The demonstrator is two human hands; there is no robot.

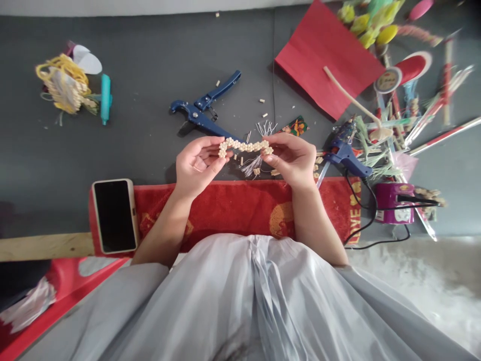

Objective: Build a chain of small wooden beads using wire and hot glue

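A cream-coloured strip of small beads stretches between my two hands above the table. My left hand pinches its left end between thumb and fingers. At the other end, the thumb and fingers of my right hand are closed on it, where the strip bends downward. Loose white threads and small pale tube pieces lie beneath and behind the strip. Just beyond my hands rests a blue pipe cutter, its jaw toward the left. A patterned green and orange strip lies behind my right hand.
A red towel runs along the near edge, with a phone on its left end. To the right are a blue glue gun, a purple box with a black cord, red paper and a spool. Yellow cord lies far left.
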